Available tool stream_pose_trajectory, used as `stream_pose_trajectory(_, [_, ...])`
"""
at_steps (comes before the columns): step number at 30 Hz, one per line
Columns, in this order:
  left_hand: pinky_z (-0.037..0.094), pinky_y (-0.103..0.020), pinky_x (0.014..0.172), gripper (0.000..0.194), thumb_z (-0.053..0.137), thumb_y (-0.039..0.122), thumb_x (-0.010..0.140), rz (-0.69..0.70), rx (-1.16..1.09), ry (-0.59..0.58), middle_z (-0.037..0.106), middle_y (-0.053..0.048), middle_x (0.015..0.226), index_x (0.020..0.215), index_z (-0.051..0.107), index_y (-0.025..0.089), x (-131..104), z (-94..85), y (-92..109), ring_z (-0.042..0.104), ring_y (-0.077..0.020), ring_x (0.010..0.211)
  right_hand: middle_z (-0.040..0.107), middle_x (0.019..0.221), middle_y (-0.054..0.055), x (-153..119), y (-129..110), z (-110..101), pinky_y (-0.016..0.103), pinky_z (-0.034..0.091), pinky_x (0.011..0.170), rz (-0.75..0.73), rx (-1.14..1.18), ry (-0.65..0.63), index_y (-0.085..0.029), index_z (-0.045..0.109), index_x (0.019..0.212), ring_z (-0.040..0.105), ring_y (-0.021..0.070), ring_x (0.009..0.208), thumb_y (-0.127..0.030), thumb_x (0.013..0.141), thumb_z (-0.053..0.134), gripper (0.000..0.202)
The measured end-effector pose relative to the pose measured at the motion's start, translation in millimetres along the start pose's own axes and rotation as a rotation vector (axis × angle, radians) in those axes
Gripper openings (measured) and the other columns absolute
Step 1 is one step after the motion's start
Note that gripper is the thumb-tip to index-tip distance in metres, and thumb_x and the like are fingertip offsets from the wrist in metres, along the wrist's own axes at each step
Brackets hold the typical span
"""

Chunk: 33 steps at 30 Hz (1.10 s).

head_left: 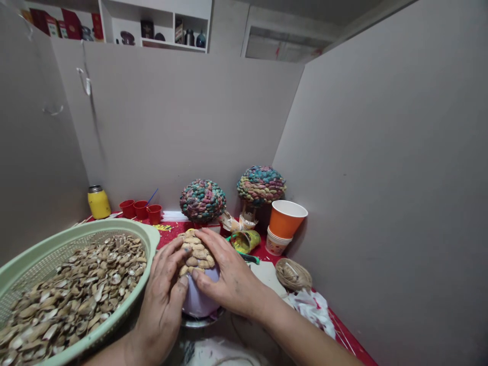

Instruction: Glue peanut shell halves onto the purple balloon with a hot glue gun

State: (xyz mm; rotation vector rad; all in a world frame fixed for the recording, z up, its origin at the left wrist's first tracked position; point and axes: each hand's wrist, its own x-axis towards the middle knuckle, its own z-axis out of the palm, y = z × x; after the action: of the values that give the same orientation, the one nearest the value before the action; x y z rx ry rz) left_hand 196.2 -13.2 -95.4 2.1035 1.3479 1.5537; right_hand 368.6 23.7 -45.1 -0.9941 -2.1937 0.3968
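Observation:
In the middle of the head view sits a rounded lilac form (199, 295), perhaps a balloon, its upper part covered with rows of peanut shells (196, 252). My left hand (166, 279) cups its left side, fingertips and thumb pressed on the shells. From the right, my right hand (224, 267) wraps over the top and side, its thumb near the lower edge of the shell rows. Under the form, the rim of a metal bowl or dish (202, 322) shows in part. Left of my hands stands a green colander (150, 235) holding many loose peanut shells (95, 284).
Behind stand two colourful shell-covered domes (203, 200), red cups (154, 214) and a yellow jar (99, 202). To the right are an orange paper cup (284, 221), a tipped yellow-stained cup (246, 241), a twine coil (293, 275) and white plastic (314, 310). Grey panels (373, 178) enclose the table.

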Motion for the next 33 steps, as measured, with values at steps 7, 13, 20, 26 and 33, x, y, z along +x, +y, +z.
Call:
stream_pose_trajectory(7, [0.026, -0.061, 0.116, 0.037, 0.040, 0.022, 0.097, -0.005, -0.007, -0.023, 0.046, -0.005, 0.148, 0.131, 0.051, 0.033, -0.8, 0.1, 0.1, 0.037, -0.0263, 0.139, 0.046, 0.145, 0.015, -0.9, -2.0, -0.2, 0.049, 0.030, 0.116, 0.014, -0.013, -0.002, -0.013, 0.045, 0.140, 0.037, 0.0285, 0.137, -0.025, 0.074, 0.058, 0.068])
stream_pose_trajectory(13, [0.025, -0.059, 0.116, 0.037, 0.040, 0.021, 0.098, 0.011, 0.001, -0.027, 0.045, -0.005, 0.148, 0.132, 0.049, 0.033, -0.9, 0.1, -2.1, 0.036, -0.0257, 0.139, 0.045, 0.146, 0.015, 0.8, -2.3, -0.8, 0.048, 0.030, 0.116, 0.020, -0.012, -0.012, -0.012, 0.045, 0.141, 0.036, 0.0282, 0.138, -0.025, 0.075, 0.058, 0.069])
stream_pose_trajectory(20, [0.026, -0.059, 0.116, 0.038, 0.040, 0.020, 0.097, 0.017, 0.014, -0.016, 0.046, -0.003, 0.148, 0.132, 0.048, 0.035, -0.9, 1.3, -1.0, 0.037, -0.0256, 0.138, 0.044, 0.146, 0.017, 1.1, -2.4, -3.4, 0.048, 0.030, 0.116, 0.054, 0.032, -0.020, -0.011, 0.047, 0.140, 0.038, 0.0293, 0.137, -0.029, 0.077, 0.060, 0.067])
stream_pose_trajectory(26, [0.025, -0.059, 0.116, 0.040, 0.039, 0.020, 0.098, 0.031, 0.024, -0.027, 0.044, -0.002, 0.149, 0.134, 0.045, 0.036, -0.7, 0.4, 0.4, 0.036, -0.0247, 0.139, 0.044, 0.147, 0.014, 0.3, -0.9, 0.6, 0.047, 0.029, 0.116, 0.060, 0.025, 0.003, -0.015, 0.047, 0.140, 0.037, 0.0289, 0.137, -0.027, 0.075, 0.060, 0.067])
stream_pose_trajectory(33, [0.025, -0.058, 0.116, 0.040, 0.038, 0.022, 0.099, 0.040, 0.031, -0.030, 0.043, -0.003, 0.149, 0.136, 0.043, 0.037, -2.7, 0.2, -2.3, 0.035, -0.0241, 0.139, 0.051, 0.141, 0.013, 3.0, 5.9, -6.1, 0.047, 0.034, 0.112, 0.011, 0.182, 0.010, -0.017, 0.052, 0.133, 0.045, 0.0278, 0.131, -0.034, 0.082, 0.057, 0.054])
